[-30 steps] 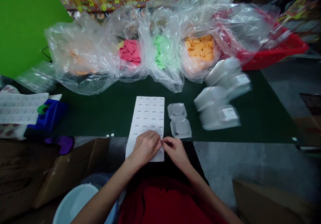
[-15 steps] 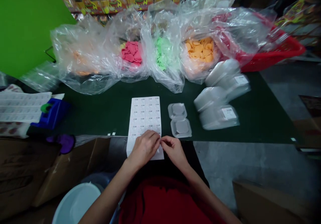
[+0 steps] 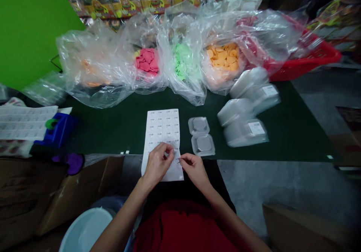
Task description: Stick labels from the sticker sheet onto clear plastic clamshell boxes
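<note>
A white sheet of printed labels [image 3: 163, 126] hangs over the table's front edge, its rows of small dark print facing up. Over the sheet's lower part, my left hand [image 3: 158, 162] has thumb and forefinger pinched together; whatever lies between them is too small to make out. My right hand [image 3: 196, 169] pinches the sheet's right edge, with a small printed label by its fingertips. Right of the sheet lies an opened clear plastic clamshell box [image 3: 203, 143], its two halves flat on the table.
Closed clear boxes [image 3: 239, 131], some with white labels, lie at right on the green table [image 3: 113, 109]. Plastic bags behind hold pink pieces [image 3: 147, 61], green pieces [image 3: 182, 60] and orange pieces [image 3: 224, 56]. A red basket [image 3: 304, 66] stands back right, a blue tape dispenser [image 3: 60, 129] left.
My left hand has drawn away from my right fingertips, to the left and slightly up over the sheet. My right hand stays at the sheet's edge.
</note>
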Action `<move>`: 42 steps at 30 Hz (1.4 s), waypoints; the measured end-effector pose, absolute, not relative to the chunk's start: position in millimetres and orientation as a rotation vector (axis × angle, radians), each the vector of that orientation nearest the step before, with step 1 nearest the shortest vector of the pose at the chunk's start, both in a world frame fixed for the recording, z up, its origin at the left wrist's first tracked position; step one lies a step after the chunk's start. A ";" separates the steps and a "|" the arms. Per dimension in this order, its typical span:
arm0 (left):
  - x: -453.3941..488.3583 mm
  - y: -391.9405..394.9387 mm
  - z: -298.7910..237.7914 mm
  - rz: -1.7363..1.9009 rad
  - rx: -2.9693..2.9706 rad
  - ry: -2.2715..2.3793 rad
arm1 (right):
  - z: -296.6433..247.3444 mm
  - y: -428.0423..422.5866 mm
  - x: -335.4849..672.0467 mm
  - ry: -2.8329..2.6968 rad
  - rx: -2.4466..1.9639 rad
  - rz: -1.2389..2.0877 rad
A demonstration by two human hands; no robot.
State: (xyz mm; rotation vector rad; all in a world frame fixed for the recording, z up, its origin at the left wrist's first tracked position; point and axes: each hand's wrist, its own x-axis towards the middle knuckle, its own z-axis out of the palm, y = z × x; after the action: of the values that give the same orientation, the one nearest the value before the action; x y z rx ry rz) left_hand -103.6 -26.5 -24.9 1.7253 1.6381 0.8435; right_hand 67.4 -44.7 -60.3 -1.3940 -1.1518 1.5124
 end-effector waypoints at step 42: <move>-3.9 29.0 -14.7 0.985 1.408 1.358 | -45.0 -29.5 197.1 -0.800 -1.407 1.103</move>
State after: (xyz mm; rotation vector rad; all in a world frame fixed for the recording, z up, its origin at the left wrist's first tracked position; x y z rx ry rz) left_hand -3.9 29.0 -14.7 1.4080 1.3580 0.9847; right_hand 197.1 -29.5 -45.0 -1.4070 -0.8002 1.1029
